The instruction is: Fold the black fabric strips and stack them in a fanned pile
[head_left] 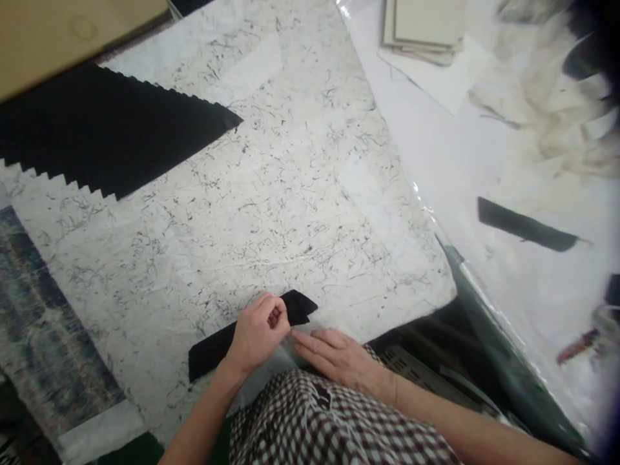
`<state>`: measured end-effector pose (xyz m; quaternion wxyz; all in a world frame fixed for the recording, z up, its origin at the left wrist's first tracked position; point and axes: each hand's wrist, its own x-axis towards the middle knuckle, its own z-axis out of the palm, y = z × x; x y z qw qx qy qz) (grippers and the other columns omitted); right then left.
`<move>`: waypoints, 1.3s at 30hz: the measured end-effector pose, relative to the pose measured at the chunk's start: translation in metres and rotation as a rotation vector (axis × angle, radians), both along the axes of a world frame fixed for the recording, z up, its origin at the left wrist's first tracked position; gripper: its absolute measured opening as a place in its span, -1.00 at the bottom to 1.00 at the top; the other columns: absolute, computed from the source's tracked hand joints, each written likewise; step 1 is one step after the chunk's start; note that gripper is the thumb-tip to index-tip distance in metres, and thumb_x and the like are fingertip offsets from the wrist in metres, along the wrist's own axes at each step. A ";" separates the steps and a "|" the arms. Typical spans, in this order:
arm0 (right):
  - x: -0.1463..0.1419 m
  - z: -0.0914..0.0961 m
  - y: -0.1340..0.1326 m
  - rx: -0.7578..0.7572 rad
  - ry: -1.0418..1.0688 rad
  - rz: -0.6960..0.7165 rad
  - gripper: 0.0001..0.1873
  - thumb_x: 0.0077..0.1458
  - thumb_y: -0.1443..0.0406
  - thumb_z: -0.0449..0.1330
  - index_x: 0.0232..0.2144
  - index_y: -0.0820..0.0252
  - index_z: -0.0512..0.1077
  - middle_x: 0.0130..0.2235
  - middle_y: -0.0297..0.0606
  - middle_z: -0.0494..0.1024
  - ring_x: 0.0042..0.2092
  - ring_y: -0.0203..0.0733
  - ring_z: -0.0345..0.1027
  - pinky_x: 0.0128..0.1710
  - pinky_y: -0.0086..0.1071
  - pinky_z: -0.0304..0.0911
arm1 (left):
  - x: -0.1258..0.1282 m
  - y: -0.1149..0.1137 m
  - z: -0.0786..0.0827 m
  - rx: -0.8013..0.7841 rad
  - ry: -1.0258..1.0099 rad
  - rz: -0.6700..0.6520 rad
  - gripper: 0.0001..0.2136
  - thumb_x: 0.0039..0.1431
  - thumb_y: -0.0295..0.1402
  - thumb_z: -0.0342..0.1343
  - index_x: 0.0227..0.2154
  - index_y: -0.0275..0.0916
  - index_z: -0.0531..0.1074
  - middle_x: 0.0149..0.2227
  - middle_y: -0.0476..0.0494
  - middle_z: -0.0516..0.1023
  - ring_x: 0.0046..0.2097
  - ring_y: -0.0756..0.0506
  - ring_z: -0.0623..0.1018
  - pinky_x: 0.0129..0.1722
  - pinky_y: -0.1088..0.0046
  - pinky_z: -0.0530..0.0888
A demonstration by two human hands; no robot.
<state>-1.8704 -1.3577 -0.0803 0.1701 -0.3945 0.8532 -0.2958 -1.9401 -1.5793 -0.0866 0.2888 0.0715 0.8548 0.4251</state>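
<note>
A folded black fabric strip (213,349) lies along the near edge of a pale, thread-flecked board (290,213). My left hand (259,329) rests over the middle of this strip, its fingers curled in and thumb pressed to them; what they pinch, if anything, is hidden. Beside it, my right hand (339,358) lies flat with fingers stretched towards the left one, on a thin whitish sheet at the board's edge. The strip's pointed right end sticks out past my left hand.
Black fabric with zigzag edges (97,129) lies at the upper left, near a tan box or board (72,39). To the right, a white table (445,142) carries a dark strip (526,224), pale cloth scraps (547,123) and stacked cards (426,26). A dark gap separates the surfaces.
</note>
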 end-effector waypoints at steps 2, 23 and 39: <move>0.004 -0.007 -0.006 0.086 -0.010 -0.063 -0.54 0.34 0.36 -0.07 0.22 0.38 0.28 0.24 -0.01 0.37 -0.02 -0.06 0.31 -0.10 -0.21 0.38 | -0.002 -0.001 0.000 0.031 -0.037 0.016 -0.88 0.15 -0.49 0.01 -0.46 -0.18 0.35 -0.42 -0.01 0.36 -0.40 0.00 0.38 -0.36 0.46 0.35; 0.009 -0.012 -0.012 0.274 0.126 -0.065 -0.47 0.13 0.53 -0.06 0.13 0.37 0.37 0.35 -0.01 0.19 -0.21 -0.06 0.30 -0.30 -0.18 0.42 | -0.002 -0.131 0.018 0.897 -0.220 1.181 -0.67 0.06 0.08 0.15 -0.31 -0.03 0.54 0.03 -0.10 0.53 0.03 -0.22 0.53 0.15 -0.01 0.43; -0.146 0.032 -0.043 -0.379 -0.735 -0.505 -0.56 0.30 0.13 0.11 0.20 -0.12 0.28 0.14 -0.20 0.50 0.03 -0.08 0.47 0.00 -0.17 0.47 | -0.129 -0.131 0.084 0.432 -0.034 0.619 -0.54 -0.02 -0.42 0.36 -0.04 -0.11 0.39 -0.23 -0.05 0.56 -0.43 0.01 0.54 -0.54 0.57 0.47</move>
